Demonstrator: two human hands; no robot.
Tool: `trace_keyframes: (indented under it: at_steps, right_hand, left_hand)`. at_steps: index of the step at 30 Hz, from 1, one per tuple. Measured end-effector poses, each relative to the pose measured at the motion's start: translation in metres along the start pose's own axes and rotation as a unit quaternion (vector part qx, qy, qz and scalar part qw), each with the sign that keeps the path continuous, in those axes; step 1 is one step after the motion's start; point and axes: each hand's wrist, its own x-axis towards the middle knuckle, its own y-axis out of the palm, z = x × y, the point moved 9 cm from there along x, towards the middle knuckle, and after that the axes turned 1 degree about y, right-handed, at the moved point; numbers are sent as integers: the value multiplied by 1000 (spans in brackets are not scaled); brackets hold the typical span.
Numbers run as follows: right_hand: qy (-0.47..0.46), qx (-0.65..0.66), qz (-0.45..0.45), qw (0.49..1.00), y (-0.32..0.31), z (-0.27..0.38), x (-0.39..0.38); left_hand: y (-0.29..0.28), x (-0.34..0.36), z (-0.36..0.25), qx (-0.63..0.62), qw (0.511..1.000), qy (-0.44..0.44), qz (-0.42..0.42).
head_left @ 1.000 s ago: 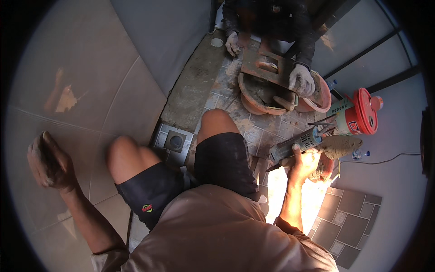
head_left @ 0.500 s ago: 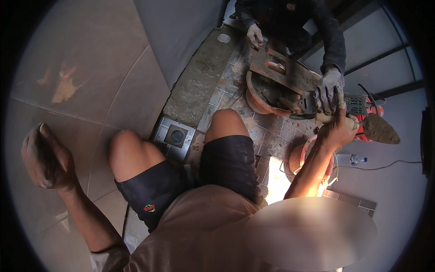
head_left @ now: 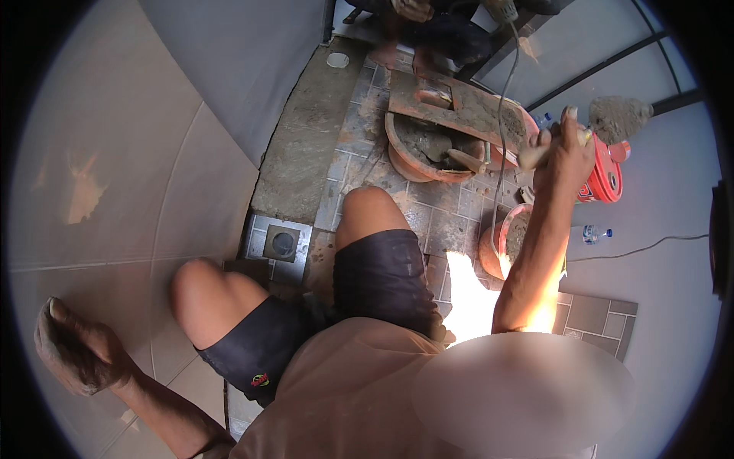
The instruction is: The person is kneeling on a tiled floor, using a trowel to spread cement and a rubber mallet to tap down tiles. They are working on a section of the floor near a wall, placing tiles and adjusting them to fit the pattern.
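My left hand [head_left: 80, 348], grey with dried mortar, hangs by the tiled wall [head_left: 115, 191] with curled fingers; what it may hold is not clear. My right hand [head_left: 564, 157] grips a pointed trowel [head_left: 618, 116] by its handle, the blade caked with mortar, above a red-lidded bucket [head_left: 608, 176]. Left of it, an orange tub of mortar [head_left: 405, 153] stands with a cut-out board [head_left: 417, 107] across its top. A smaller tub [head_left: 493, 245] is below my right forearm, and a grey cord [head_left: 498, 122] dangles across the board.
A co-worker [head_left: 436, 34] crouches beyond the tubs near the power tool [head_left: 501, 11]. A wet cement strip [head_left: 302, 138] runs to a square drain [head_left: 281, 243] before my knees. A water bottle [head_left: 596, 234] and a patterned tile [head_left: 596, 317] are at the right wall.
The power tool has passed from my right hand to the co-worker and is now up at the back. My right hand has risen with the trowel; my left hand has dropped lower.
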Motion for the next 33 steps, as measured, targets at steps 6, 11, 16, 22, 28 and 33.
trace_keyframes:
  at_steps: [6,11,16,22,28,33]
  right_hand:
    - [122,-376,142,908,-50,-29,-71]
    - [-18,-674,398,621,-13,-91,-54]
    - [-43,-728,387,565,24,-184,-23]
    - [61,-735,401,543,51,-262,-13]
    - [81,-724,440,525,53,-279,-2]
    - [64,-684,498,530,55,-279,-7]
  left_hand:
    - [3,-7,14,11,1000,21,-3]
    - [11,-8,7,34,999,27,-8]
    - [15,-1,-1,66,997,49,-7]
    - [16,3,-3,80,993,84,-11]
    - [19,5,-16,110,990,87,11]
    - [18,2,-12,98,992,85,5]
